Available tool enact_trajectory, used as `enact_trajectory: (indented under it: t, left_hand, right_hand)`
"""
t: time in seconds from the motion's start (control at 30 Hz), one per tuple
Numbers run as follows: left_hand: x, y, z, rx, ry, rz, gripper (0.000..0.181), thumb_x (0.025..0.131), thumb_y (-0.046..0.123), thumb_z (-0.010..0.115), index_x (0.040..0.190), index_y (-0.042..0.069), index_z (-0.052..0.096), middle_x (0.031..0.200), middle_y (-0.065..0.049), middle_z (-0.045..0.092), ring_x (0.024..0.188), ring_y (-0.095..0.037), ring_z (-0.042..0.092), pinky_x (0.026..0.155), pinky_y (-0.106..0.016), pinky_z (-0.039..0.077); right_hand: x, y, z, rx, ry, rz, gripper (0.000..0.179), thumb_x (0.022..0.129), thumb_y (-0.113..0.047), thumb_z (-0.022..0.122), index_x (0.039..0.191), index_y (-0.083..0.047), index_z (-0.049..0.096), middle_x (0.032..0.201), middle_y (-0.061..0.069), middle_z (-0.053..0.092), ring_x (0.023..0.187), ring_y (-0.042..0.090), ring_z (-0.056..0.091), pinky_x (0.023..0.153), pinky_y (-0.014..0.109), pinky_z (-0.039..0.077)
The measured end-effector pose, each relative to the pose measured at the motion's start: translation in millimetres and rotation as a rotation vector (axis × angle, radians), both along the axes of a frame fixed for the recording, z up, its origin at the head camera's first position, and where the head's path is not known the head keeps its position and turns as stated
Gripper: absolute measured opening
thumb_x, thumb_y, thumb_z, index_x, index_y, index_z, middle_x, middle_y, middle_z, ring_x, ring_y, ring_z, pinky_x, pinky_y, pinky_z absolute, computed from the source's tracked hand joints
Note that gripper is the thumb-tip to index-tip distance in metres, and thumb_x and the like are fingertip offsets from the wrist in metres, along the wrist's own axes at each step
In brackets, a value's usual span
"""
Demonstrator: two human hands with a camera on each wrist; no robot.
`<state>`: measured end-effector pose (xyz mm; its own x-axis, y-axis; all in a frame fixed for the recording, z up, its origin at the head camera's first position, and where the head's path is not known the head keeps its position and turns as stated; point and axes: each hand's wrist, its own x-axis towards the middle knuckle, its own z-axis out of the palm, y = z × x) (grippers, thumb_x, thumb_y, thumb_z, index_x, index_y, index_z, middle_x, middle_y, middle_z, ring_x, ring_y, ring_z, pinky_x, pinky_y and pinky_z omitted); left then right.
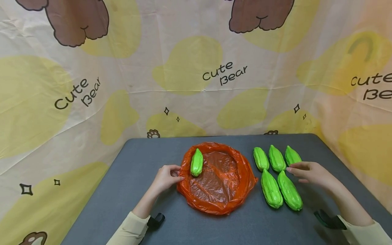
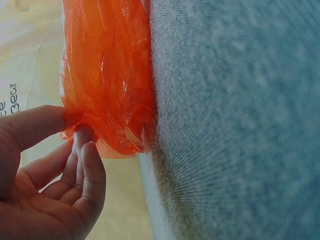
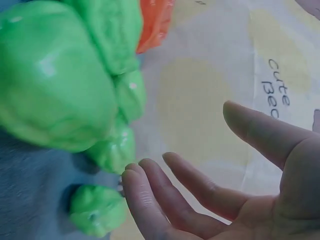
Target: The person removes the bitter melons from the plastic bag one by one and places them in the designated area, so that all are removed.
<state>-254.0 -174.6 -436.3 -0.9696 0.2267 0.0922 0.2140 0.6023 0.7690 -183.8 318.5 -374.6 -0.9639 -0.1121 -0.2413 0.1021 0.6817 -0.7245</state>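
My left hand point(image 1: 165, 177) pinches the left rim of an orange plastic bag point(image 1: 214, 207), which stands with its mouth spread round and its rim rolled. In the left wrist view the thumb and a finger take hold of the orange film point(image 2: 107, 75). Inside the bag, at the left, lies one bright green, ridged, pointed vegetable point(image 1: 197, 162). Several more like it lie in two rows to the bag's right, among them a back right one point(image 1: 292, 155) and a front right one point(image 1: 289, 191). My right hand point(image 1: 312, 173) hovers beside these two, fingers extended, thumb apart, holding nothing.
A grey tabletop point(image 1: 131, 173) lies under everything. Behind it and along the sides hangs a cloth point(image 1: 183, 75) printed with bears, yellow patches and lettering. A dark strap point(image 1: 156, 221) sits at the left wrist, another point(image 1: 329, 219) at the right.
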Motion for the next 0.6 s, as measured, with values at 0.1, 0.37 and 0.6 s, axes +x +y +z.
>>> enact_trajectory:
  t: [0.1,0.37,0.6]
  left_hand:
    - [0.5,-0.3,-0.1,0.001,0.000,0.002,0.029,0.074,0.013,0.079,0.102,0.005,0.072,0.080,-0.004,0.069,0.065,-0.009,0.061,0.058,-0.025,0.049]
    - [2.0,0.3,2.1,-0.002,0.000,0.006,0.030,0.074,0.012,0.079,0.102,0.004,0.072,0.080,-0.004,0.069,0.064,-0.010,0.061,0.059,-0.025,0.049]
    - [3.0,1.1,3.6,-0.008,0.007,0.013,0.031,0.073,0.011,0.079,0.102,0.004,0.071,0.080,-0.004,0.069,0.065,-0.010,0.061,0.059,-0.025,0.050]
  right_hand:
    - [-2.7,-6,5.4,-0.008,0.028,0.007,0.070,0.096,-0.044,0.050,0.137,0.012,0.038,0.136,0.033,0.044,0.121,0.044,0.049,0.087,0.040,0.052]
    - [-10.9,-23,15.0,-0.026,0.062,0.028,0.070,0.096,-0.044,0.051,0.139,0.009,0.038,0.137,0.032,0.044,0.119,0.041,0.052,0.088,0.041,0.051]
    - [-18.8,-41,23.3,-0.052,0.112,0.031,0.066,0.094,-0.044,0.054,0.136,0.006,0.044,0.132,0.028,0.050,0.114,0.038,0.057,0.087,0.042,0.052]
